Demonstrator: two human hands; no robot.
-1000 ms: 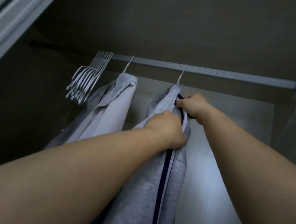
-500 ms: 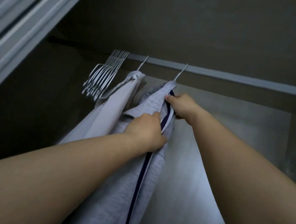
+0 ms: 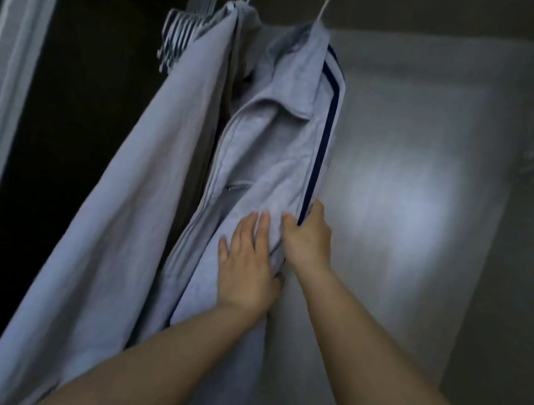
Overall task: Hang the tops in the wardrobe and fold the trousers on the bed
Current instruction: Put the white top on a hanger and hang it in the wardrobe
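While hung | grey jacket point(image 3: 268, 140) creased, navy-striped | both hands on fabric

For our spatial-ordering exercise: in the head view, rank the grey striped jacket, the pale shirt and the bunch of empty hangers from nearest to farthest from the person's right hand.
1. Grey striped jacket: gripped by the right hand.
2. Pale shirt: hanging just left of the jacket.
3. Empty hangers: upper left, beyond the shirt.

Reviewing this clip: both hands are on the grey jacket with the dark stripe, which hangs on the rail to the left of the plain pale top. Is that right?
Not quite. In the head view the grey jacket hangs to the right of the plain pale top, not the left. The rest holds: the left hand lies flat on the jacket and the right hand pinches its striped edge.
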